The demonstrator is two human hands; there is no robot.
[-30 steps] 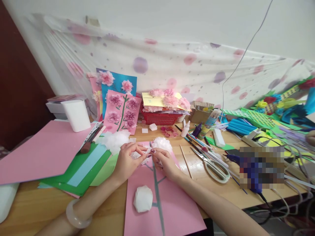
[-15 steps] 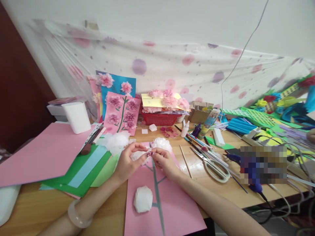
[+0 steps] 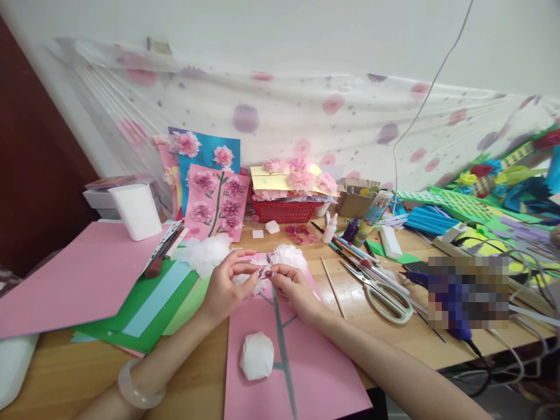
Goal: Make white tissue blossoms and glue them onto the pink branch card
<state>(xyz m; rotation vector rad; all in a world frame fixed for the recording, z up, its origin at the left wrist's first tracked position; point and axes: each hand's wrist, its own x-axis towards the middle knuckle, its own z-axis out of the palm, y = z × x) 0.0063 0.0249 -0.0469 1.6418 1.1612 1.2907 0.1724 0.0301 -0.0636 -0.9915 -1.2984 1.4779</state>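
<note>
Over the top part of a pink card [image 3: 324, 373] with a painted grey-green branch, my left hand [image 3: 230, 286] and my right hand [image 3: 295, 289] meet fingertip to fingertip. Both are closed in a pinch on thin white tissue paper [image 3: 265, 268], mostly hidden by the fingers. Below my left fingers, more ruffled white tissue [image 3: 251, 284] shows; I cannot tell whether it joins the held piece. A fluffy white paper flower [image 3: 289, 255] sits at the card's top, just beyond my right hand. Lower on the card lies a round white tissue bundle [image 3: 256, 356].
Loose white tissue circles [image 3: 203, 255] and coloured paper sheets [image 3: 79, 274] lie to the left. On the right are a wooden stick [image 3: 333, 287], scissors [image 3: 387, 300], brushes, glue bottles and a blue glue gun [image 3: 455, 309] with cables. A red basket [image 3: 284, 211] stands behind.
My fingertips have shifted slightly on the tissue while both hands stay pinched together. The view has moved a little; the things on the table look unmoved.
</note>
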